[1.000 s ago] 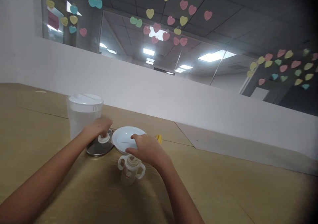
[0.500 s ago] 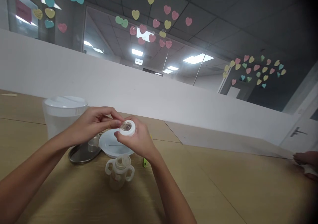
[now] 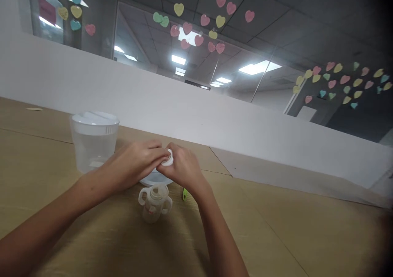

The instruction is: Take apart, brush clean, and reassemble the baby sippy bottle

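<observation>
My right hand (image 3: 183,162) is closed around a white baby bottle collar (image 3: 168,160), tilted towards me. The fingers of my left hand (image 3: 144,159) are pinched together at the collar's opening, over the clear nipple set in it; the nipple itself is now hidden behind them. Below both hands, a clear baby bottle (image 3: 153,206) with two white handles stands upright and uncapped on the table. Behind it a pale bluish bowl (image 3: 152,181) is partly covered by my hands. Close to my right wrist lies a small green item (image 3: 184,194), mostly hidden.
On the left stands a clear lidded bucket (image 3: 95,146) holding water. A flat pale scrap (image 3: 34,109) lies on the wooden table (image 3: 260,228) near the white wall (image 3: 184,109). Heart-shaped notes cover the glass above.
My left hand has turned over and moved onto the collar, its fingers now covering the opening. The collar has tilted. The view has shifted right; the metal tray is now hidden by my left arm.
</observation>
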